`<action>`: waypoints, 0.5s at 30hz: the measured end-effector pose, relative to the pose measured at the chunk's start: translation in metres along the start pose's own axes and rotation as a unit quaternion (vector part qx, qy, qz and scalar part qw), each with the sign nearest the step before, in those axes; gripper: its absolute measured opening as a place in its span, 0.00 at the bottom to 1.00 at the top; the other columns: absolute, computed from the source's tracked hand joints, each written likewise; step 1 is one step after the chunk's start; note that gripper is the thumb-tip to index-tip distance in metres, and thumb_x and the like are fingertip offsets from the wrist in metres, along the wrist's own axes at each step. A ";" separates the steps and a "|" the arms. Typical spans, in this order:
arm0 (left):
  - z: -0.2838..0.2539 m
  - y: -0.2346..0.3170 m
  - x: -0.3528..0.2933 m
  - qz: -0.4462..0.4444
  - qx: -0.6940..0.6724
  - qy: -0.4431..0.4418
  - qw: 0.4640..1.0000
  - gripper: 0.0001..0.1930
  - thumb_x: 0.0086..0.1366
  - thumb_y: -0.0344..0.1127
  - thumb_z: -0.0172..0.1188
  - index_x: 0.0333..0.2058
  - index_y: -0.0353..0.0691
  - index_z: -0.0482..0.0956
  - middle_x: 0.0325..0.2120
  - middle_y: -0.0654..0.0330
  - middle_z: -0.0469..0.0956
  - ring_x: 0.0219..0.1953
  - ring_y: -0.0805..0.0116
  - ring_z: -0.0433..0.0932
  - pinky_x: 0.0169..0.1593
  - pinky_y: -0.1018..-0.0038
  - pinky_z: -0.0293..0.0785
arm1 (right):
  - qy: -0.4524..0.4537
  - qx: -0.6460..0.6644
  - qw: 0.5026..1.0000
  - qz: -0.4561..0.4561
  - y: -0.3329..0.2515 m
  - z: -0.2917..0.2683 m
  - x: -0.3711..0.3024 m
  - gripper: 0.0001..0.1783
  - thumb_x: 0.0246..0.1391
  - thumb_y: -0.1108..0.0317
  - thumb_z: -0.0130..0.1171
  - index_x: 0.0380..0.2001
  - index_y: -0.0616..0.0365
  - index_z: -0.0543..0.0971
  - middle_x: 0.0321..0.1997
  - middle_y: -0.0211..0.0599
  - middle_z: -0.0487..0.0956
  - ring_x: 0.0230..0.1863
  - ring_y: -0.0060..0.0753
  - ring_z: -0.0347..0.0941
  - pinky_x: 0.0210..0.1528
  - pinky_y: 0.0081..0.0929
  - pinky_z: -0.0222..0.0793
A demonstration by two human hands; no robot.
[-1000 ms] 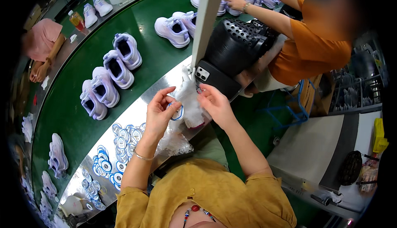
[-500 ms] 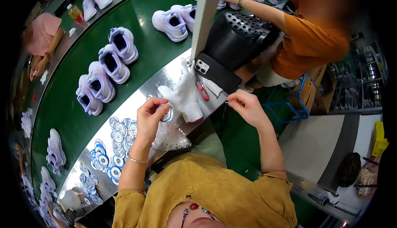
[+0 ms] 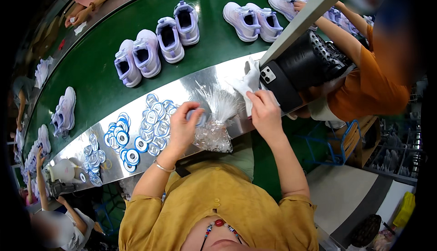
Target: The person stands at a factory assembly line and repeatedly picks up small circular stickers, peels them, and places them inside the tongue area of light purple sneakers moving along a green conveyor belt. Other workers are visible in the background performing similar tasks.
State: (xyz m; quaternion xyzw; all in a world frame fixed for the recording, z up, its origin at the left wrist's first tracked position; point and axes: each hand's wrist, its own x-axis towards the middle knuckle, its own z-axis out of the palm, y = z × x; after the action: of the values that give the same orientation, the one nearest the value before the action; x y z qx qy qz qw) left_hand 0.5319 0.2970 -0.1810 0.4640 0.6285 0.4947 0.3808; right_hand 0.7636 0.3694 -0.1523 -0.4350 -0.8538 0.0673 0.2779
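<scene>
My left hand [image 3: 185, 126] is closed, thumb against fingers, on a round white-and-blue tag [image 3: 200, 118] smeared by motion. Beside it lies a clear plastic bag [image 3: 213, 138], with a bundle of thin transparent strands [image 3: 219, 103] fanning out of its top. My right hand [image 3: 266, 113] is pinched over a white glove [image 3: 246, 83]; what its fingertips hold, if anything, cannot be made out. Several round tags with blue rims [image 3: 122, 137] lie spread on the metal ledge [image 3: 207, 76] to the left, with a heap of silvery-blue ones [image 3: 154, 121] closer to my left hand.
Pale lilac sneakers [image 3: 146, 53] stand in pairs on the green conveyor belt [image 3: 100, 42]. A grey post [image 3: 309, 17] rises by a black phone [image 3: 284, 92] and a black perforated container [image 3: 305, 60]. A co-worker in an orange shirt [image 3: 373, 78] handles shoes at right. A blue-framed stool [image 3: 343, 142] stands below.
The view has turned, shifting the scene rightward and up. My right hand has come in from the right over the glove, hiding the red-handled tool. My left hand still grips a round tag.
</scene>
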 end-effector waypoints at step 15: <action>0.011 -0.013 0.049 0.073 0.161 -0.021 0.984 0.12 0.56 0.23 0.56 0.40 0.29 0.72 0.33 0.42 0.77 0.36 0.45 0.77 0.40 0.59 0.72 | -0.156 0.017 0.988 0.012 -0.042 0.101 0.078 0.17 0.43 0.75 0.57 0.41 0.61 0.77 0.36 0.44 0.78 0.40 0.48 0.72 0.40 0.39 0.69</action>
State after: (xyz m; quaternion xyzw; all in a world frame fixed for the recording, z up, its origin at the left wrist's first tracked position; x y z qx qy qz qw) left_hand 0.5255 0.3458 -0.1969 0.5739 0.6567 0.4035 0.2768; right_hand 0.6439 0.4178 -0.1890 -0.4245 -0.8802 0.1523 0.1477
